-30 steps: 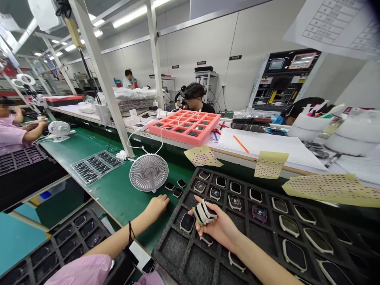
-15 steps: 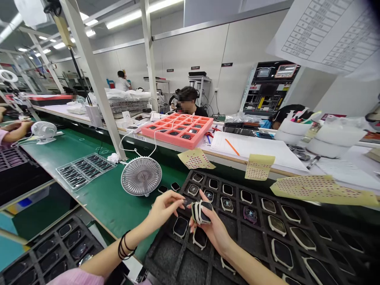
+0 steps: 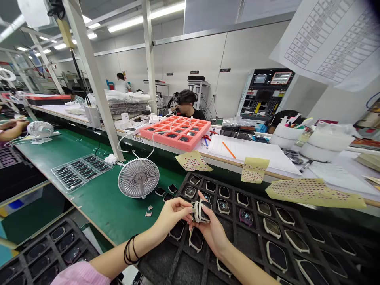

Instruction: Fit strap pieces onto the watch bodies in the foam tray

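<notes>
Above the left part of a black foam tray [image 3: 190, 271], my right hand [image 3: 214, 233] grips a small stack of watches [image 3: 201, 211] edge-on, while my left hand [image 3: 171, 217] meets the stack's left side, thumb and fingertips drawn close; I cannot tell whether they grip the outermost watch. My right forearm crosses the tray, blocking some compartments from view; more watches fill its far and right rows. A round grey fan [image 3: 138, 178] stands toward the far edge of the green tabletop [image 3: 124, 217], just beyond three loose watches [image 3: 168, 197] near the tray's far-left corner. Small scraps [image 3: 149, 211] lie nearby. Yellow dotted sheets [image 3: 255, 170] hang from the shelf's front edge, where a coral foam tray [image 3: 192, 145] sits.
</notes>
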